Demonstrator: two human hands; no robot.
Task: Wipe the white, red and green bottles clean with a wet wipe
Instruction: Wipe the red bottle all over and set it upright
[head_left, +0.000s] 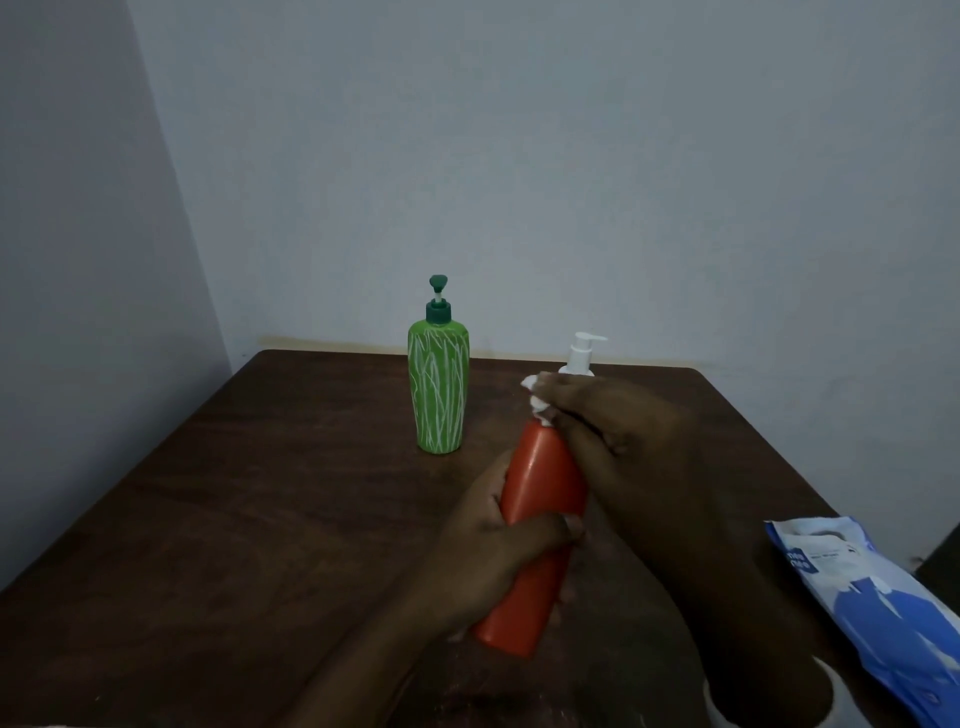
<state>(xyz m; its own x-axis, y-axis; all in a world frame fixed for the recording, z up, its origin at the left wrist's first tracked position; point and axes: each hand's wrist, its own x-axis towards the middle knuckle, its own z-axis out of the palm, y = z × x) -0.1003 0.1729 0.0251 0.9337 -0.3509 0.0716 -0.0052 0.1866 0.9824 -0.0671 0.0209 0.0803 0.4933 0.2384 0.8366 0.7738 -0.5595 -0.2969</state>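
My left hand (493, 540) grips the red bottle (540, 499) round its middle and holds it tilted above the table. My right hand (608, 421) pinches a white wet wipe (535, 397) round the top of the red bottle, hiding its cap. The green bottle (439, 387), with white grass lines and a dark green pump, stands upright on the table to the left. Behind my right hand stands the white bottle (582, 356); only its pump and shoulder show.
The dark brown wooden table (260, 519) sits in a corner, with walls close behind and to the left. A blue and white wet wipe pack (883, 608) lies at the table's right edge. A white round object (717, 706) shows at the bottom right.
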